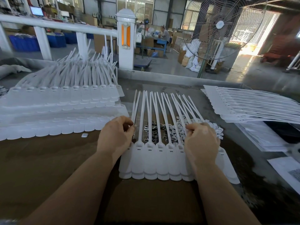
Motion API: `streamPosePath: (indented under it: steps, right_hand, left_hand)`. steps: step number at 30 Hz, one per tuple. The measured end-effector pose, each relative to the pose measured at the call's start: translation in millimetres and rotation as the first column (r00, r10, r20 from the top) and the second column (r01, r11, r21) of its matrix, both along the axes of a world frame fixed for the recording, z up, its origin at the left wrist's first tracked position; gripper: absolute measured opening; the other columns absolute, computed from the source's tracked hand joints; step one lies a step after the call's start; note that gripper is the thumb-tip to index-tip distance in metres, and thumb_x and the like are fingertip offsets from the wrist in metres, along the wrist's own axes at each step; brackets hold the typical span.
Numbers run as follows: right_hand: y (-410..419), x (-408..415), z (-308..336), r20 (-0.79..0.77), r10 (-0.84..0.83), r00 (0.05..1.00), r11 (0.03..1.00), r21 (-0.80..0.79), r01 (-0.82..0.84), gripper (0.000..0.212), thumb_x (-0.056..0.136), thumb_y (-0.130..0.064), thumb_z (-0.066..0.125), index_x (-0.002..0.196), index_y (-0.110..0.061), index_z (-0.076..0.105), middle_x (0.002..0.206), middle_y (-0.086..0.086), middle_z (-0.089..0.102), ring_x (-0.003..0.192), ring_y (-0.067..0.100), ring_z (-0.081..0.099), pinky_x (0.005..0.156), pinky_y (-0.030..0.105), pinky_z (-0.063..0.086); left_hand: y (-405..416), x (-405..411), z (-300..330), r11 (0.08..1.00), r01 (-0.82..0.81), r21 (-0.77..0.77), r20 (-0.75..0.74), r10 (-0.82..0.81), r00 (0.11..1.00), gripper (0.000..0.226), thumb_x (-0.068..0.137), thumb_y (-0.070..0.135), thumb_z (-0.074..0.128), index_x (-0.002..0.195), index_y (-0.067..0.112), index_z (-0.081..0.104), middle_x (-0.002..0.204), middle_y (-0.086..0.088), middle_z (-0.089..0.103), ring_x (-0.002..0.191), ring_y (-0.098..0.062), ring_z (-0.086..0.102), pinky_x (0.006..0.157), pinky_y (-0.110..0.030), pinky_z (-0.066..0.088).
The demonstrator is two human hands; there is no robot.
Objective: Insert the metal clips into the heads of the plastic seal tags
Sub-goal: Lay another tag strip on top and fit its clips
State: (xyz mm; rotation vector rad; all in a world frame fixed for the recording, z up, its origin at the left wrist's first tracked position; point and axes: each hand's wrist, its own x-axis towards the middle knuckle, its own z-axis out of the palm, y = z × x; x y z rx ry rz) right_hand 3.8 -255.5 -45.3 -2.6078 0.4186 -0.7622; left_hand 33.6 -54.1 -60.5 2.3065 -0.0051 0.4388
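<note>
left hand (116, 135), right hand (201, 140) over seal tags (159, 159), stacks flanking

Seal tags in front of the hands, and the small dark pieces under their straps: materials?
Seal tags: look like white, slightly translucent moulded plastic, matte; the thin straps bend. Small pieces: probably metal clips, grey with glints, though too small to be sure.

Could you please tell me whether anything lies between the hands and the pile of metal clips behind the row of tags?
Yes. The long white plastic straps of the seal tags fan out across the pile of small grey metal clips, which lies between the left hand and right hand. The clips show only through the gaps between straps.
</note>
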Motion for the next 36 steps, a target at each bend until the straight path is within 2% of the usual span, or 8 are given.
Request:
streamPosePath:
  steps: [4, 8, 10, 18, 22, 27, 34, 36]
  right_hand:
    - [11, -2, 0, 0.151, 0.231, 0.961, 0.973, -0.024, -0.230, 0.015, 0.086, -0.013, 0.065, 0.098, -0.014, 0.073, 0.106, 0.005, 0.061, 0.103, 0.020, 0.053, 0.092, 0.039, 0.043]
    - [22, 1, 0, 0.057, 0.397, 0.916, 0.916, -0.094, -0.391, 0.011, 0.083, -0.021, 0.067, 0.091, -0.018, 0.074, 0.107, -0.001, 0.057, 0.103, 0.014, 0.049, 0.089, 0.026, 0.035]
    - [25, 3, -1, 0.006, 0.399, 0.917, 0.912, -0.107, -0.396, 0.014, 0.085, -0.024, 0.063, 0.093, -0.021, 0.074, 0.109, -0.004, 0.055, 0.105, 0.011, 0.046, 0.089, 0.023, 0.031]
    - [25, 3, -3, -0.032, 0.391, 0.920, 0.920, -0.028, -0.392, 0.020, 0.087, -0.015, 0.057, 0.096, -0.016, 0.074, 0.108, -0.002, 0.058, 0.103, 0.012, 0.051, 0.091, 0.027, 0.041]
    - [26, 3, -4, -0.045, 0.374, 0.926, 0.924, -0.064, -0.376, 0.022, 0.087, -0.015, 0.056, 0.100, -0.017, 0.073, 0.111, -0.001, 0.057, 0.104, 0.013, 0.050, 0.092, 0.029, 0.043]
    - [29, 5, -6, -0.109, 0.361, 0.926, 0.921, -0.114, -0.372, 0.027, 0.089, -0.017, 0.051, 0.109, -0.021, 0.069, 0.117, -0.002, 0.052, 0.108, 0.015, 0.047, 0.097, 0.031, 0.038]
    - [30, 3, -3, 0.103, 0.434, 0.895, 0.901, -0.040, -0.432, 0.016, 0.086, -0.021, 0.063, 0.100, -0.019, 0.072, 0.110, -0.001, 0.054, 0.103, 0.014, 0.051, 0.093, 0.033, 0.041]
    - [34, 3, -2, 0.025, 0.460, 0.887, 0.884, -0.099, -0.456, 0.018, 0.084, -0.026, 0.064, 0.101, -0.023, 0.071, 0.115, -0.003, 0.051, 0.108, 0.012, 0.046, 0.094, 0.028, 0.032]
  left_hand:
    - [1, 0, 0, 1.000, 0.003, 0.002, -0.001, -0.003, 1.000, 0.013, 0.090, 0.029, 0.059, 0.102, 0.024, 0.063, 0.082, 0.013, 0.056, 0.065, 0.003, 0.049, 0.056, -0.007, 0.030]
    - [0, -1, 1, 1.000, 0.014, -0.004, -0.003, -0.014, 1.000, 0.013, 0.090, 0.030, 0.059, 0.101, 0.024, 0.063, 0.082, 0.013, 0.057, 0.066, 0.003, 0.050, 0.058, -0.008, 0.032]
    - [0, -1, 2, 1.000, 0.016, -0.007, -0.006, -0.016, 1.000, 0.011, 0.090, 0.030, 0.059, 0.099, 0.025, 0.062, 0.078, 0.017, 0.056, 0.061, 0.005, 0.051, 0.056, -0.008, 0.033]
    - [1, -2, 2, 1.000, 0.022, -0.004, -0.016, -0.022, 1.000, 0.011, 0.090, 0.028, 0.060, 0.099, 0.025, 0.063, 0.077, 0.017, 0.055, 0.064, 0.004, 0.051, 0.057, -0.008, 0.034]
    - [0, -4, 4, 1.000, 0.028, -0.010, -0.021, -0.028, 0.999, 0.004, 0.090, 0.029, 0.060, 0.094, 0.030, 0.058, 0.072, 0.021, 0.053, 0.052, 0.009, 0.050, 0.049, -0.005, 0.034]
    - [0, -4, 3, 0.999, 0.032, -0.003, -0.021, -0.032, 0.999, 0.005, 0.090, 0.029, 0.059, 0.095, 0.029, 0.059, 0.073, 0.021, 0.053, 0.057, 0.006, 0.052, 0.053, -0.007, 0.030]
    - [1, -3, 3, 0.999, 0.049, -0.008, -0.020, -0.049, 0.999, 0.005, 0.090, 0.028, 0.059, 0.092, 0.031, 0.056, 0.074, 0.018, 0.056, 0.057, 0.002, 0.055, 0.053, -0.010, 0.033]
    - [0, -3, 3, 0.999, 0.050, -0.004, -0.026, -0.050, 0.998, 0.007, 0.090, 0.028, 0.059, 0.091, 0.032, 0.053, 0.074, 0.019, 0.055, 0.055, 0.002, 0.055, 0.052, -0.010, 0.032]
